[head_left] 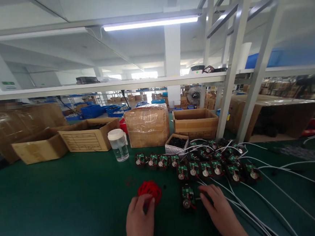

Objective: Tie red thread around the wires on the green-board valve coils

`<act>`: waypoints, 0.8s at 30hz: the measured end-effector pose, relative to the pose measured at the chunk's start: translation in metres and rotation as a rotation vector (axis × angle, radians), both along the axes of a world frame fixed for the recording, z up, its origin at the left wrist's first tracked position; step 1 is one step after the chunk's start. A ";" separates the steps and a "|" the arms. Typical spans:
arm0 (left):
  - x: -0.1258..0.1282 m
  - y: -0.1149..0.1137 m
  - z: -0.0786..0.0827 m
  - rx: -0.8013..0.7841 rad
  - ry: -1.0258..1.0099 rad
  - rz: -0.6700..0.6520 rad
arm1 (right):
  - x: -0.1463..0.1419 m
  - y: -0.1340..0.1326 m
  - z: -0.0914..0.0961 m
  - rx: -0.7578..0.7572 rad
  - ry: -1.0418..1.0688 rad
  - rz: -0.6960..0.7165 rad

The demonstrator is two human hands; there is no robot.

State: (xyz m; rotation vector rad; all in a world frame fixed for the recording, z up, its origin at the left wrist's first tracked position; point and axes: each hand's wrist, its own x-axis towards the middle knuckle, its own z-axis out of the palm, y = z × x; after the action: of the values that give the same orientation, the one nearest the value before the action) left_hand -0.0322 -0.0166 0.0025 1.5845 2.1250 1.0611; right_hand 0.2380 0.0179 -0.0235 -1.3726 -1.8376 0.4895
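Note:
My left hand [140, 218] is at a pile of thin red wires [150, 190], thumb and forefinger closed together at its near edge. Whatever the fingertips pinch is too small to make out. To the right, a small black unit with a green circuit board and a round silvery part [188, 198] lies apart from the other units. Just right of this unit is my right hand [217, 207], thumb and forefinger slightly apart. A white cable leaves the unit's side and runs beneath that hand. A few loose red pieces [130, 181] lie beyond the wire pile.
Several similar units [205, 169] stand in rows, their white cables [252, 212] trailing right. A small box of black parts [177, 142], a plastic water jug [118, 145], and cardboard boxes [147, 126] line the back of the green table. A metal shelf post [223, 105] rises at right.

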 end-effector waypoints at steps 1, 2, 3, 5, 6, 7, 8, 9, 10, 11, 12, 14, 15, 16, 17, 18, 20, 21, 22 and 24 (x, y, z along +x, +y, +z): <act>-0.007 0.002 0.002 -0.024 0.058 0.021 | -0.001 -0.003 -0.002 0.015 0.020 -0.015; -0.012 0.004 0.003 -0.039 0.120 0.021 | -0.001 -0.005 -0.004 0.026 0.037 -0.026; -0.015 0.007 0.005 -0.047 0.182 0.010 | -0.002 -0.006 -0.005 0.035 0.052 -0.034; -0.014 0.013 0.006 -0.058 0.295 -0.003 | -0.002 -0.007 -0.007 0.046 0.072 -0.045; -0.012 0.016 0.007 -0.062 0.344 -0.003 | -0.002 -0.007 -0.007 0.047 0.078 -0.046; -0.010 0.019 0.007 -0.067 0.384 -0.006 | -0.002 -0.007 -0.008 0.046 0.084 -0.046; -0.008 0.022 0.007 -0.075 0.416 -0.012 | -0.002 -0.006 -0.008 0.043 0.088 -0.043; -0.006 0.023 0.007 -0.084 0.438 -0.019 | -0.001 -0.007 -0.007 0.041 0.092 -0.042; -0.005 0.024 0.007 -0.092 0.454 -0.023 | -0.001 -0.007 -0.007 0.037 0.095 -0.040; -0.005 0.025 0.008 -0.099 0.460 -0.022 | -0.001 -0.007 -0.006 0.033 0.098 -0.041; -0.006 0.025 0.009 -0.107 0.456 -0.020 | -0.001 -0.008 -0.006 0.028 0.102 -0.043; -0.010 0.023 0.014 -0.122 0.415 -0.018 | -0.001 -0.008 -0.004 0.017 0.107 -0.044; -0.012 0.022 0.018 -0.121 0.381 -0.025 | -0.001 -0.008 -0.003 0.013 0.110 -0.044; -0.014 0.020 0.022 -0.112 0.343 -0.035 | -0.001 -0.008 -0.003 0.012 0.114 -0.043; -0.017 0.019 0.027 -0.099 0.302 -0.047 | -0.001 -0.008 -0.002 0.011 0.116 -0.041; -0.019 0.017 0.033 -0.083 0.264 -0.056 | -0.001 -0.007 -0.002 0.013 0.119 -0.038; -0.024 0.015 0.046 -0.058 0.188 -0.057 | -0.002 -0.007 -0.003 0.020 0.124 -0.035; -0.026 0.015 0.052 -0.054 0.144 -0.059 | -0.002 -0.006 -0.003 0.022 0.126 -0.035; -0.027 0.014 0.059 -0.053 0.093 -0.066 | -0.002 -0.006 -0.003 0.026 0.129 -0.036; -0.030 0.014 0.071 -0.049 -0.004 -0.088 | -0.002 -0.006 -0.003 0.029 0.131 -0.035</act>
State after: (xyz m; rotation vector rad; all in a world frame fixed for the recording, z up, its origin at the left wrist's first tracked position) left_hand -0.0622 -0.0028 0.0730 1.6358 2.0425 0.9752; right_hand 0.2363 0.0117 -0.0264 -1.3195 -1.7058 0.5206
